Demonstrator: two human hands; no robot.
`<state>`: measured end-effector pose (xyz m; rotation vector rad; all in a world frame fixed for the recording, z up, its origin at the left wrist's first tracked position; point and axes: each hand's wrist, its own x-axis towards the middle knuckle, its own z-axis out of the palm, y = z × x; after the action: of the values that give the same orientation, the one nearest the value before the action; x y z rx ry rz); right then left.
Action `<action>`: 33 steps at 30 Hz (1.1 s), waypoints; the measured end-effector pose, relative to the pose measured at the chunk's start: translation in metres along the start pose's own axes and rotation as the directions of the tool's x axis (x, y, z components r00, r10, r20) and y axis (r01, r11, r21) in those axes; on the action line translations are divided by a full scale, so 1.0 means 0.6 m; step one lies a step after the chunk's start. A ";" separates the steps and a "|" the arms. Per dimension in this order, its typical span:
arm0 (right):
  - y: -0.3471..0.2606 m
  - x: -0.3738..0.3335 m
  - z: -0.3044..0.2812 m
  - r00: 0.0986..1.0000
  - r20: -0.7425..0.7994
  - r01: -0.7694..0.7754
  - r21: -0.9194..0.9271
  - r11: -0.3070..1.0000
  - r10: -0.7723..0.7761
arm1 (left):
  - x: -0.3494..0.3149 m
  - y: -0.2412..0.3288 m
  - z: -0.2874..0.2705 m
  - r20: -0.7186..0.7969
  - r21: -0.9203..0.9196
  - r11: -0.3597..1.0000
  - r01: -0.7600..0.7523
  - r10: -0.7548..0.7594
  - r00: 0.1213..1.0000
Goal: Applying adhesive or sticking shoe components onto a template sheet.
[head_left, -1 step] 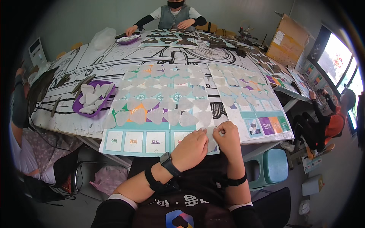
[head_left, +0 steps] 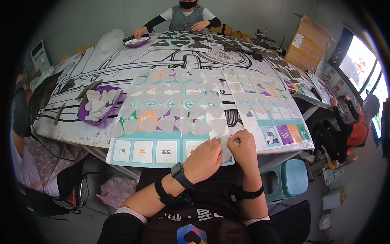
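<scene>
Both my hands meet over the near right corner of a printed teal board [head_left: 175,137]. My left hand [head_left: 204,157], with a dark watch on the wrist, has its fingers closed on the edge of a thin whitish translucent piece [head_left: 225,145]. My right hand [head_left: 244,147] pinches the same piece from the other side; the fingertips partly hide it. Rows of similar rounded translucent pieces [head_left: 165,123] lie over the board. A second printed board [head_left: 293,124] to the right also bears such pieces.
A purple tray [head_left: 106,120] of stacked white pieces stands left of the board, near dark strips [head_left: 87,90]. Across the table a person [head_left: 187,18] reaches to another purple tray [head_left: 138,44]. At right are a cardboard box [head_left: 307,44], a blue stool [head_left: 294,179] and a seated person [head_left: 357,126].
</scene>
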<state>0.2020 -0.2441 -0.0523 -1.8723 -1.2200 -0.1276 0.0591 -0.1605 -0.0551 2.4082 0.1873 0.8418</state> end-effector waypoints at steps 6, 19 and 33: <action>-0.008 -0.011 0.005 1.000 -0.024 0.017 -0.114 0.993 -0.020 | -0.010 0.006 -0.011 -0.027 0.064 0.998 -0.018 0.019 0.999; -0.039 -0.039 -0.049 0.877 0.396 0.430 -0.396 0.811 -0.272 | -0.070 0.036 -0.144 -0.142 -0.720 0.689 0.086 -0.267 0.953; -0.153 -0.098 -0.067 0.880 0.448 -0.122 0.531 0.839 -0.156 | -0.089 0.051 -0.124 -0.218 -0.096 0.994 0.053 -0.073 0.973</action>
<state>0.1139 -0.3003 -0.0014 -1.4086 -1.4108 0.6571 -0.0302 -0.1665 -0.0186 2.2108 0.3043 1.0660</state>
